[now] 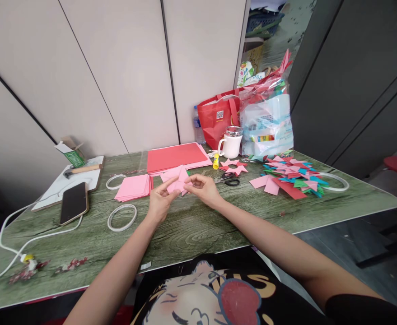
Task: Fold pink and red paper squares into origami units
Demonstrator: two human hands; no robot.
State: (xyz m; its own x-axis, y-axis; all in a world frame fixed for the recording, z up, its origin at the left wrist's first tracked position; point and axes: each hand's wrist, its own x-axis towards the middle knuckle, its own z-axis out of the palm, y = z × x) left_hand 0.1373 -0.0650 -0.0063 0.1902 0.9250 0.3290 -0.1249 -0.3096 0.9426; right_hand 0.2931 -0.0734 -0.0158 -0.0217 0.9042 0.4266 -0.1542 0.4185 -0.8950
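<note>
Between my two hands is a pink sheet of paper (177, 185), raised a little above the table and partly covered by the fingers. My left hand (161, 198) pinches its left side with thumb and forefinger. On the right side, the fingertips of my right hand (205, 189) close on the same paper. Just left of my left hand lies a stack of pink paper squares (132, 187). Behind the hands are larger red and pink sheets (174, 157). Black-handled scissors (232, 182) rest right of my right hand, near a yellow glue stick (216, 161).
Folded coloured paper pieces (289, 171) are heaped at the right beside a white ring (337, 183). A white mug (231, 143), a red bag (215, 119) and a plastic bag (268, 122) stand behind. At left lie a phone (74, 204), a hammer (83, 169) and a tape ring (109, 221).
</note>
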